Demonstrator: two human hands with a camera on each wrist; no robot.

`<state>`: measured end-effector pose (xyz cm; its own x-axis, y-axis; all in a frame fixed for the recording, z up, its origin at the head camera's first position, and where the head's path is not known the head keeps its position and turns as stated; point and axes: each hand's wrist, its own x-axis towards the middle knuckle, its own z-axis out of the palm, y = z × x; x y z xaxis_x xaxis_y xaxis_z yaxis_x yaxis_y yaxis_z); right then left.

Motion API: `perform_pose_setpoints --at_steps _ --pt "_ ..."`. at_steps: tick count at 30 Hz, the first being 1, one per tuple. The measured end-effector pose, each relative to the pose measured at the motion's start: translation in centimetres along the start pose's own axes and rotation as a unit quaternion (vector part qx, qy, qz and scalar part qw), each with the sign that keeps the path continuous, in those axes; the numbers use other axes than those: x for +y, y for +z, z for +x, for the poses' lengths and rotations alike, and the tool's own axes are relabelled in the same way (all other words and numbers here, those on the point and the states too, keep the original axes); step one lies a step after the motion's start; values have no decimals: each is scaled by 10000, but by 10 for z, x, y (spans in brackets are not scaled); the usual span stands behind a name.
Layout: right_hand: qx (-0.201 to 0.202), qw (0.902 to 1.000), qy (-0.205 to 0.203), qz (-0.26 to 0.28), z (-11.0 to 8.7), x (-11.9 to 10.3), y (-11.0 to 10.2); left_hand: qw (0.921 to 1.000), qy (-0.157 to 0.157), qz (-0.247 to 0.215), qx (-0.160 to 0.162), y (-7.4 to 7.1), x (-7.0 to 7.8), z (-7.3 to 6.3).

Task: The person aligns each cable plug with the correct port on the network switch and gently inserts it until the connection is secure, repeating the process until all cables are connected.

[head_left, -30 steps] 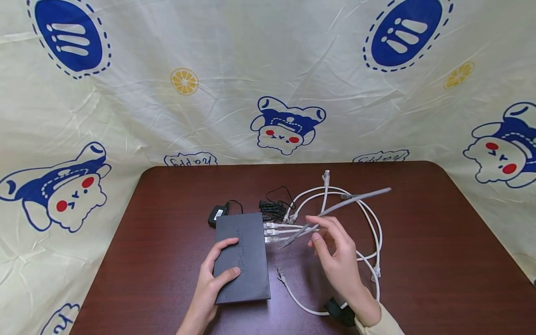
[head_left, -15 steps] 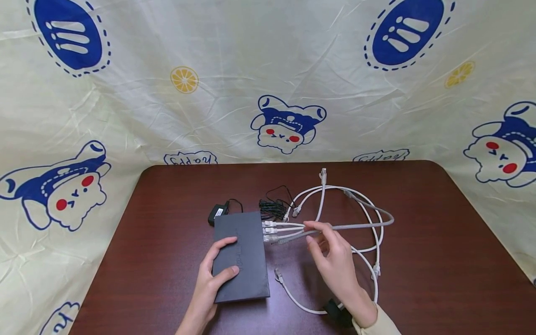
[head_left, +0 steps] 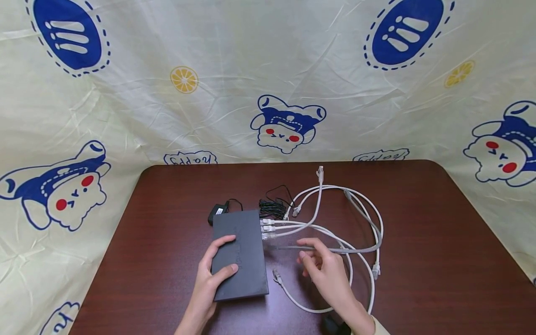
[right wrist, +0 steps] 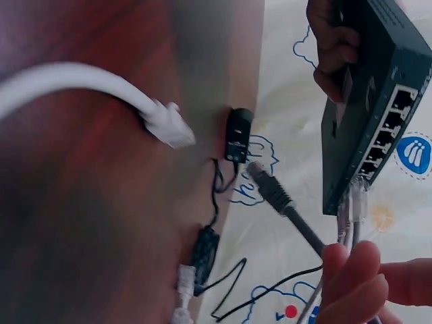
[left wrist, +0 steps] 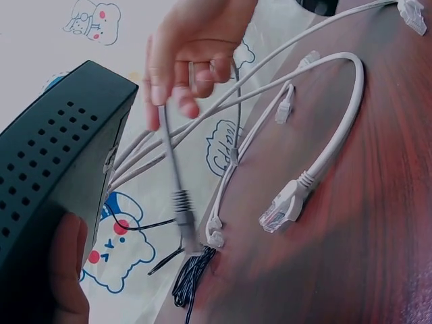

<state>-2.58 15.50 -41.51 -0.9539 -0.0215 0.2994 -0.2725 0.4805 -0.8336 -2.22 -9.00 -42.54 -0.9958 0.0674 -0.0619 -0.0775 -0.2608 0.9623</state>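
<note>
Grey Ethernet cable point(right wrist: 305, 231) is pinched by the right hand point(head_left: 326, 272), its plug point(right wrist: 268, 186) just off three o'clock of the network switch point(head_left: 240, 260) which the left hand point(head_left: 211, 270) grips; seemingly plugging-in is underway, next requiring careful alignment with a free port point(right wrist: 403, 100).

Flat black switch point(head_left: 240, 277) held raised, row of ports point(right wrist: 388, 131) partly filled; grey cable point(head_left: 362, 251) curved, connector point(right wrist: 272, 191) loose near those ports.
</note>
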Motion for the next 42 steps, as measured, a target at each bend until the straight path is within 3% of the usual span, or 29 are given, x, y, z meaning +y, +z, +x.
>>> perform_pose_setpoints --at_steps 6,11,19,25,34,42 --pt "-358 9929 1066 384 -10 1 1 10000 -2 -11 18 -2 0 1" --pt "-498 9882 1347 532 -14 1 1 10000 1 -10 7 -2 1 1" --pt "-418 9951 664 599 -13 -2 4 10000 2 49 56 -3 0 1" --pt "-472 9986 122 -227 -4 3 14 9999 3 88 84 -5 0 2" --pt "-872 9930 -104 -789 11 15 32 9999 0 134 64 -5 1 3" --pt "-1268 9833 -1 -1307 14 24 43 9999 -24 144 42 -5 1 3"
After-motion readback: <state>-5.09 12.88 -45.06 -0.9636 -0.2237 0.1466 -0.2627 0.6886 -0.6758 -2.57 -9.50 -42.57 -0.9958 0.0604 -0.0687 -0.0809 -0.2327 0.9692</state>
